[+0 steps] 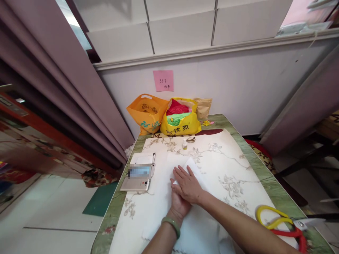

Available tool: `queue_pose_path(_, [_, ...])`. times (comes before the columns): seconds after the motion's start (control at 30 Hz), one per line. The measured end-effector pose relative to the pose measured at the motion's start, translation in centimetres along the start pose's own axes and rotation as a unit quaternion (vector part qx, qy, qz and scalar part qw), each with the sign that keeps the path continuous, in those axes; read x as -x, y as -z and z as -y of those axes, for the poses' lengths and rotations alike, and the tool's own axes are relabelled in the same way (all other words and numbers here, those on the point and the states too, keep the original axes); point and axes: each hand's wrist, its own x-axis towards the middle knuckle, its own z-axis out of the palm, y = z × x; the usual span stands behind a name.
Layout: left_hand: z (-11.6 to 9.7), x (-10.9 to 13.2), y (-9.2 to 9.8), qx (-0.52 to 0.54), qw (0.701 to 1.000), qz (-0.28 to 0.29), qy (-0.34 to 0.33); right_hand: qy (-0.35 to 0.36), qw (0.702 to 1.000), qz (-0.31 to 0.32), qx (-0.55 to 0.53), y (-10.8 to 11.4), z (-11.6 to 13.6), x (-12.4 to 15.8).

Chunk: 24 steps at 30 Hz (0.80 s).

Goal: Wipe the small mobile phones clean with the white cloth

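1. I judge my work to be partway: the white cloth (pixel 198 227) is laid out on the flowered table cover (pixel 233 208), directly in front of me, under my hands.
2. Not yet done, as I see it, is the smoothing: creases show in the cloth's near part.
3. My right hand (pixel 188 186) lies across my left, its fingers stretched out nearly flat on the white material.
4. My left hand (pixel 180 206) is partly covered by the right; I can't tell whether its fingers grip anything.
5. The cloth looks thin and pale, faintly bluish near me, with a zigzag edge at lower left. A pointed corner shows past my right fingers; fold or separate piece, I can't say.
6. The scissors (pixel 298 224) lie at my right, untouched.
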Motion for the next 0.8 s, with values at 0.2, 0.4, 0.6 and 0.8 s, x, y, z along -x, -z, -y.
queue_pose_path(0.2, [0.0,-0.5,-0.6,0.003,1.0,-0.013,-0.008,-0.052,0.998,0.009,0.034,-0.3,-2.5,-2.5])
queue_pose_path(0.4, [0.0,0.0,-2.7,-0.007,1.0,0.004,0.012,-0.113,0.991,-0.015,0.07,-0.8,-4.9,-3.6])
queue_pose_path(0.6, [0.1,0.4,-2.8,0.0,1.0,-0.006,0.023,-0.081,0.99,-0.062,0.096,-0.9,-4.8,-1.4])
queue_pose_path(0.8, [0.1,0.5,-1.4,0.001,1.0,0.003,0.028,-0.015,0.999,-0.026,0.029,0.0,-1.8,1.9])
